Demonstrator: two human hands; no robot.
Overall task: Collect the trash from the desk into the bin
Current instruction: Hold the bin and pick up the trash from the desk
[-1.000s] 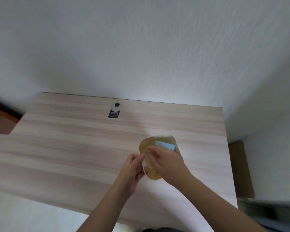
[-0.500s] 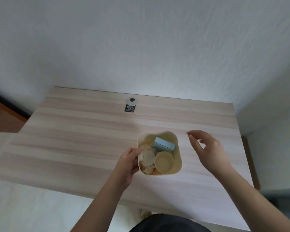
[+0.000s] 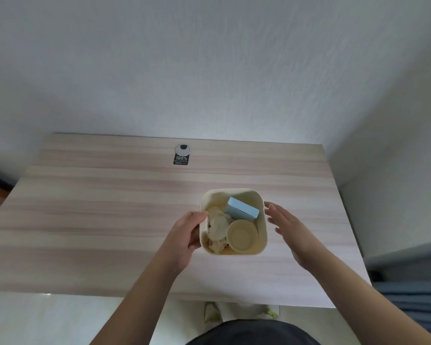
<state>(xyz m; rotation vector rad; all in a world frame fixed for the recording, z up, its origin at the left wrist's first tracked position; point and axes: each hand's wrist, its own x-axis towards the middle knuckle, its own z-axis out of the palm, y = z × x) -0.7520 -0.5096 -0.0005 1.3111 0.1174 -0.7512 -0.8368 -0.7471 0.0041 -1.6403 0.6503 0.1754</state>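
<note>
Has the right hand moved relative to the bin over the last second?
Yes. The right hand was over the bin's opening a second ago; now it is open beside the bin's right wall, closer than half a second ago.

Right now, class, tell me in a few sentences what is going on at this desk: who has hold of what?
A person stands at a wooden desk with a small cream bin on it. The left hand grips the bin's left rim. The right hand is open beside the bin's right wall, holding nothing. Inside the bin lie a blue box, a paper cup and crumpled paper. No loose trash shows on the desk; only a cable grommet and its black sticker remain.
</note>
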